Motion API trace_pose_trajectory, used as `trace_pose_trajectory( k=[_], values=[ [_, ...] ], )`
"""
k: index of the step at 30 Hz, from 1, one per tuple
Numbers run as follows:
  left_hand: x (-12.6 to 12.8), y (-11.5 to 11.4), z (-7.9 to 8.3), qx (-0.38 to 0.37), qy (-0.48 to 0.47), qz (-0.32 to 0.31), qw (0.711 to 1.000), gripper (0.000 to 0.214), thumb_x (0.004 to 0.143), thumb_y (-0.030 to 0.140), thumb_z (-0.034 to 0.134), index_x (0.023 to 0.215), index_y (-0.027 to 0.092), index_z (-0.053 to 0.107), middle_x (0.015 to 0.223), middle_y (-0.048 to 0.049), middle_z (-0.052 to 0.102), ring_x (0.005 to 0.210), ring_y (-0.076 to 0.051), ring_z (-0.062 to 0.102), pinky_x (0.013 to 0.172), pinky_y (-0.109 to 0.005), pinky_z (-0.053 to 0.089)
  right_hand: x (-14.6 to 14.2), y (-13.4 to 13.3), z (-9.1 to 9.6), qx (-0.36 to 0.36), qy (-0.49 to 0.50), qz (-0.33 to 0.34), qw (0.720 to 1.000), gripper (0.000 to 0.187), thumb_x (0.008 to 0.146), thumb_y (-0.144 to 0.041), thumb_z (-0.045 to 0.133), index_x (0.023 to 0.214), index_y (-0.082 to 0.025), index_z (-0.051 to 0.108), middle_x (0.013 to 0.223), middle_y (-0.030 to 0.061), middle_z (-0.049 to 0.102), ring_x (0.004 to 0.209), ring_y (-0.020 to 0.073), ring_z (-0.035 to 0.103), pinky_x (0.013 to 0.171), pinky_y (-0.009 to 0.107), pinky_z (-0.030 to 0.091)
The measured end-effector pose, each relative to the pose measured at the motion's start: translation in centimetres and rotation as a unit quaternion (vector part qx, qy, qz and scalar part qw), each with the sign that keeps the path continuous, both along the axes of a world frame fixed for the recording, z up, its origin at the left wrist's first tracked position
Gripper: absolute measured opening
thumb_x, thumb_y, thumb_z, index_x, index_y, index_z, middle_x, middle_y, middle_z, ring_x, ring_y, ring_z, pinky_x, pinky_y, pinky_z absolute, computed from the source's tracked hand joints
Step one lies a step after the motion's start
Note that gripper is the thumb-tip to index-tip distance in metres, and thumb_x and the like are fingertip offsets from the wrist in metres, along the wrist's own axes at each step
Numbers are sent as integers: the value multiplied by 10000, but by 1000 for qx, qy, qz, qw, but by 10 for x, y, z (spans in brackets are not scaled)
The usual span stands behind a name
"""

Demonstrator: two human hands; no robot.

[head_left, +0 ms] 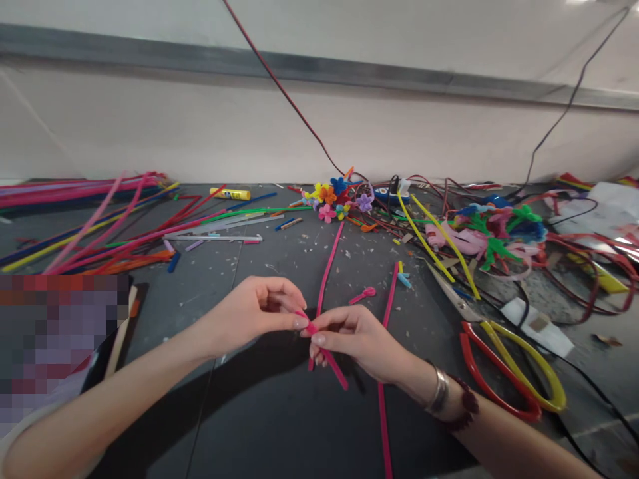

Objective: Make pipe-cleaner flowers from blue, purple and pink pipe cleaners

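Above the dark table, my left hand (259, 311) and my right hand (352, 336) meet fingertip to fingertip, both pinched on a pink pipe cleaner (327, 356). The cleaner is bent between the fingers, and its free end slants down to the right below my right hand. Two more pink pipe cleaners lie flat nearby: one (329, 266) runs away from the hands toward the back, the other (385, 372) passes under my right wrist. A small pink bent piece (363, 294) rests just beyond my right hand.
Large scissors with red and yellow handles (504, 362) lie at the right. A cluster of small pipe-cleaner flowers (339, 198) sits at the back, a heap of long coloured pipe cleaners (100, 223) at the left, tangled wires and cleaners (499, 233) at the right. A yellow glue stick (230, 193) lies near the wall.
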State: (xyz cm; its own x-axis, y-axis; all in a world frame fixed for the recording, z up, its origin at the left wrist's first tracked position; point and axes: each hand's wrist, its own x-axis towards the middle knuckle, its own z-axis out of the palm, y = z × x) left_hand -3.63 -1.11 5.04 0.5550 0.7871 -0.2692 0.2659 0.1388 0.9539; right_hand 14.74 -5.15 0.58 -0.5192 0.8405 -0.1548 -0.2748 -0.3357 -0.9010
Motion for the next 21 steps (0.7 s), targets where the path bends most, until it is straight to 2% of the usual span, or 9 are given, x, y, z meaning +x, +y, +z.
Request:
trace_pose_trajectory(
  k=[3, 6, 10, 14, 18, 20, 21],
  values=[
    [-2, 2, -2, -21, -43, -11, 999, 93, 698, 131, 667, 726, 139, 579, 638, 32, 636, 614, -72, 579, 595, -164, 437, 2, 2, 2, -48, 73, 38, 995, 110, 713, -180, 662, 793, -106, 652, 640, 15, 653, 554, 76, 604, 551, 190, 488],
    [-3, 1, -3, -35, -85, -39, 995, 83, 714, 110, 655, 737, 138, 580, 650, 33, 644, 615, -64, 584, 596, -157, 439, 4, 2, 4, -99, 109, 79, 986, 87, 748, -159, 627, 801, -93, 645, 637, 21, 649, 523, 69, 600, 470, 155, 468],
    [-2, -1, -3, -42, -109, -63, 991, 77, 725, 109, 648, 743, 138, 578, 664, 27, 658, 626, -70, 598, 611, -167, 446, 6, 1, 2, -136, 119, 101, 978, 122, 792, -173, 585, 785, -70, 651, 629, 31, 642, 464, 37, 564, 378, 101, 389],
    [0, -3, -2, -34, -91, -68, 993, 82, 717, 126, 658, 742, 145, 582, 670, 27, 660, 628, -77, 600, 608, -173, 445, 4, 1, -2, -148, 115, 110, 976, 121, 769, -186, 614, 724, -81, 655, 547, 6, 609, 388, 12, 496, 332, 92, 316],
    [1, -8, 3, -4, -46, -52, 998, 85, 714, 175, 663, 722, 149, 582, 651, 38, 631, 613, -72, 571, 590, -168, 431, 2, 1, 0, -116, 53, 89, 988, 106, 723, -219, 661, 709, -115, 649, 539, -9, 602, 369, 13, 456, 310, 102, 264],
    [2, -11, 8, 18, -15, -29, 999, 103, 714, 206, 660, 699, 146, 578, 636, 41, 605, 604, -71, 546, 580, -167, 421, 3, 0, 4, -47, -25, 52, 997, 130, 721, -259, 660, 715, -130, 645, 543, -12, 602, 362, 17, 431, 314, 117, 268],
    [3, -13, 10, 24, -2, -19, 1000, 110, 714, 215, 657, 690, 144, 576, 630, 40, 594, 599, -71, 534, 573, -166, 415, 3, -1, 6, 10, -75, 28, 997, 142, 727, -277, 653, 717, -136, 645, 550, -11, 603, 375, 24, 435, 328, 126, 287]
  ],
)
